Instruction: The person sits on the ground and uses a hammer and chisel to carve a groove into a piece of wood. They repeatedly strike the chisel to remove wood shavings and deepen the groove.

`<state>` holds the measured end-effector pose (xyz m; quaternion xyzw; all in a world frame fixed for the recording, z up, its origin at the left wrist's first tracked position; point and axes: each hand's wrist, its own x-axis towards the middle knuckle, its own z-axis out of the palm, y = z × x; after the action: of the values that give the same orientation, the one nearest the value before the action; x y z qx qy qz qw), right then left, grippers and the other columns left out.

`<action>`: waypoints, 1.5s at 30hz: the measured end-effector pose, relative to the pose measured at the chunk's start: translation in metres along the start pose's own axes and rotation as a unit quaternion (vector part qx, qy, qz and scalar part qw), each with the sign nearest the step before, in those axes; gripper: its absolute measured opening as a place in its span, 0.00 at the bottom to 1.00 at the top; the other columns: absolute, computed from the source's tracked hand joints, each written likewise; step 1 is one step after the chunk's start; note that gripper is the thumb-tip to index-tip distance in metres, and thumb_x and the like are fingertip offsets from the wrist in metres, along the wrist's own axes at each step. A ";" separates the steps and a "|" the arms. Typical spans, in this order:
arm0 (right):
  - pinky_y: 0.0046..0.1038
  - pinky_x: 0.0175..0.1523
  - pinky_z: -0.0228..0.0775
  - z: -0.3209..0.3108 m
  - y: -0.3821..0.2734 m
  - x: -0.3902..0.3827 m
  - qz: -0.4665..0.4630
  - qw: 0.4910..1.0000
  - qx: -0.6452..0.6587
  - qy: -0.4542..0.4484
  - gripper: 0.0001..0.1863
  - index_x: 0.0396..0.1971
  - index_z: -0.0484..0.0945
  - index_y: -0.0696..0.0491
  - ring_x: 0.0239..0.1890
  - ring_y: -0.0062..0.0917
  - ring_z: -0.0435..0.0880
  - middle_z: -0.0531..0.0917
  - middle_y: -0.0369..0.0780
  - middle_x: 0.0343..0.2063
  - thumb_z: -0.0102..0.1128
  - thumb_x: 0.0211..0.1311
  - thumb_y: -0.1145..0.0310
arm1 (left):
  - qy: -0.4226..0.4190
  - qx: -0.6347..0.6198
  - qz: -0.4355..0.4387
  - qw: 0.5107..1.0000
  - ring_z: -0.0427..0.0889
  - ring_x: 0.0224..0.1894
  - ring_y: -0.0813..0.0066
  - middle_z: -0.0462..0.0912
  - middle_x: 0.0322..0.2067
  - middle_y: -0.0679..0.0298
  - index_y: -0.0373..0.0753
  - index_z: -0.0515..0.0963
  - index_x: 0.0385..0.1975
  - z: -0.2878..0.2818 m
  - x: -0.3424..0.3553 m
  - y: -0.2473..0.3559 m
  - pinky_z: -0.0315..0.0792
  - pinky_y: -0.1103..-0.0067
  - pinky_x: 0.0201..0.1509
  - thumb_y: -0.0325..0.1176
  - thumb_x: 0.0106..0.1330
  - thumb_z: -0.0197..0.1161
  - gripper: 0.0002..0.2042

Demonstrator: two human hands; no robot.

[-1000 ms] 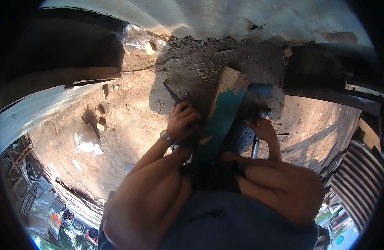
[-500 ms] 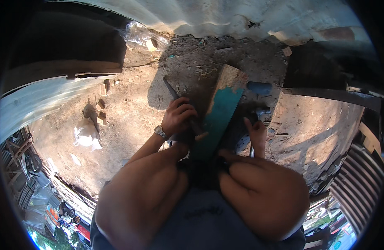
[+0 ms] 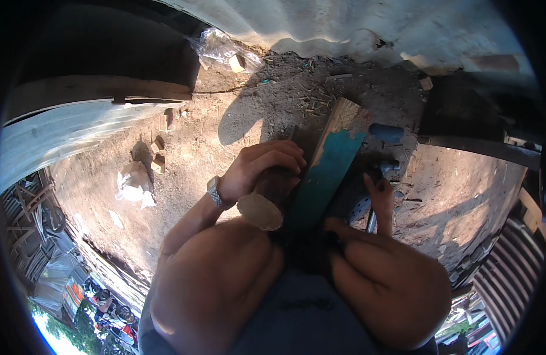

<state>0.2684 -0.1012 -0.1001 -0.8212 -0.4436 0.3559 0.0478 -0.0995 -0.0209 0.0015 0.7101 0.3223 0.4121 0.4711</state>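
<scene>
My left hand [image 3: 273, 163], with a metal watch on its wrist, is wrapped round the wooden handle of a chisel [image 3: 260, 212]. The handle's round, pale butt end faces up toward me, and most of the dark shaft is hidden behind my fingers. Just right of that hand, a wooden plank [image 3: 332, 154] slopes away from between my knees; worn turquoise paint covers it except for a bare far end. On the plank's other side my right hand [image 3: 379, 192] is closed round a hammer [image 3: 389, 166] close below its metal head. The shiny lower handle shows under the hand.
A blue rounded object [image 3: 385, 133] lies beside the plank's far end. Small wood blocks [image 3: 158, 164] and a white plastic bag [image 3: 134, 184] rest on the dirt at left. Clear plastic [image 3: 217, 47] lies near the corrugated metal sheet [image 3: 344, 26] at the back.
My left hand has risen and tilted the chisel, so its butt end now looks larger and points at me. The right hand keeps the hammer; the whole view has shifted slightly.
</scene>
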 end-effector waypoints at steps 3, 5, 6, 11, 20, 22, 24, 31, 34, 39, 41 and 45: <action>0.31 0.47 0.73 0.013 0.023 0.011 -0.098 0.991 0.091 0.010 0.28 0.37 0.82 0.57 0.39 0.32 0.82 0.84 0.48 0.31 0.68 0.57 0.42 | -0.119 0.022 0.052 0.991 0.82 0.51 0.54 0.81 0.45 0.56 0.38 0.76 0.42 0.005 0.028 0.007 0.77 0.65 0.52 0.34 0.56 0.67 0.15; 0.30 0.47 0.73 0.013 0.025 0.011 -0.118 0.986 0.116 0.023 0.28 0.37 0.82 0.57 0.38 0.32 0.82 0.83 0.48 0.31 0.68 0.57 0.43 | -0.148 0.051 0.073 0.985 0.80 0.53 0.55 0.80 0.46 0.57 0.39 0.76 0.43 0.017 0.033 0.002 0.77 0.65 0.52 0.35 0.55 0.66 0.16; 0.33 0.38 0.69 0.009 0.016 0.007 -0.089 0.991 0.098 0.025 0.29 0.28 0.78 0.58 0.29 0.29 0.76 0.79 0.45 0.23 0.71 0.54 0.42 | -0.161 0.066 0.083 0.981 0.80 0.54 0.56 0.80 0.47 0.58 0.39 0.76 0.43 0.023 0.034 0.001 0.76 0.65 0.52 0.36 0.55 0.65 0.16; 0.34 0.27 0.64 -0.005 0.007 0.006 -0.039 0.999 0.030 0.018 0.31 0.18 0.73 0.59 0.19 0.24 0.68 0.73 0.41 0.13 0.75 0.52 0.44 | -0.148 0.088 0.102 0.980 0.79 0.55 0.57 0.79 0.46 0.60 0.42 0.77 0.45 0.055 0.038 -0.003 0.76 0.65 0.52 0.34 0.53 0.66 0.18; 0.30 0.28 0.64 -0.007 0.013 0.006 -0.011 0.998 0.060 -0.024 0.23 0.23 0.75 0.58 0.21 0.20 0.70 0.74 0.38 0.16 0.71 0.59 0.53 | -0.129 0.070 0.072 0.987 0.81 0.54 0.56 0.80 0.45 0.60 0.40 0.77 0.43 0.072 0.038 -0.015 0.79 0.66 0.51 0.32 0.49 0.70 0.19; 0.28 0.30 0.65 -0.005 0.039 0.005 -0.012 0.989 0.149 -0.020 0.18 0.29 0.77 0.58 0.23 0.19 0.71 0.76 0.37 0.19 0.68 0.61 0.57 | -0.113 0.065 0.067 0.989 0.81 0.53 0.56 0.81 0.44 0.60 0.40 0.77 0.42 0.073 0.038 -0.017 0.80 0.67 0.50 0.32 0.48 0.71 0.19; 0.27 0.33 0.68 -0.001 0.059 0.003 -0.040 0.983 0.177 0.025 0.14 0.34 0.78 0.58 0.25 0.19 0.74 0.79 0.37 0.23 0.66 0.61 0.61 | -0.088 0.057 0.060 0.993 0.83 0.51 0.56 0.82 0.43 0.59 0.39 0.77 0.41 0.074 0.036 -0.018 0.82 0.67 0.49 0.32 0.49 0.74 0.19; 0.30 0.38 0.76 -0.002 0.050 0.012 -0.046 0.996 0.032 0.070 0.12 0.40 0.79 0.58 0.31 0.30 0.85 0.85 0.44 0.32 0.65 0.60 0.67 | -0.037 0.041 0.048 0.997 0.84 0.50 0.52 0.83 0.43 0.54 0.37 0.77 0.41 0.080 0.036 -0.019 0.82 0.66 0.49 0.28 0.50 0.78 0.19; 0.33 0.35 0.77 -0.004 0.047 0.022 -0.057 0.997 -0.035 0.046 0.11 0.38 0.79 0.59 0.30 0.35 0.85 0.84 0.47 0.32 0.66 0.61 0.67 | 0.000 0.063 0.057 0.996 0.86 0.43 0.58 0.83 0.40 0.58 0.38 0.77 0.39 0.086 0.042 -0.019 0.83 0.70 0.42 0.33 0.51 0.78 0.18; 0.42 0.37 0.73 -0.003 0.050 0.021 -0.166 0.982 -0.076 0.053 0.10 0.40 0.75 0.60 0.33 0.43 0.82 0.79 0.48 0.31 0.60 0.67 0.68 | 0.021 0.030 0.026 0.999 0.86 0.37 0.60 0.82 0.38 0.59 0.39 0.77 0.40 0.091 0.052 -0.019 0.81 0.73 0.36 0.33 0.51 0.77 0.18; 0.45 0.37 0.69 -0.002 0.049 0.016 -0.236 0.965 -0.081 0.078 0.09 0.44 0.71 0.61 0.33 0.46 0.78 0.76 0.50 0.32 0.54 0.71 0.71 | 0.006 0.031 0.024 0.999 0.85 0.35 0.61 0.82 0.38 0.60 0.40 0.77 0.41 0.092 0.052 -0.024 0.81 0.73 0.35 0.31 0.51 0.75 0.18; 0.42 0.39 0.70 -0.031 0.022 0.005 -0.157 0.988 0.000 0.007 0.11 0.44 0.69 0.61 0.32 0.42 0.79 0.76 0.50 0.33 0.44 0.77 0.68 | 0.016 0.051 0.019 0.998 0.85 0.36 0.63 0.81 0.36 0.63 0.42 0.77 0.44 0.089 0.052 -0.020 0.80 0.72 0.35 0.29 0.48 0.73 0.21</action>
<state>0.3047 -0.1031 -0.0881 -0.7437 -0.5668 0.3383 0.1060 0.0017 -0.0056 -0.0219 0.7324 0.3370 0.4155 0.4212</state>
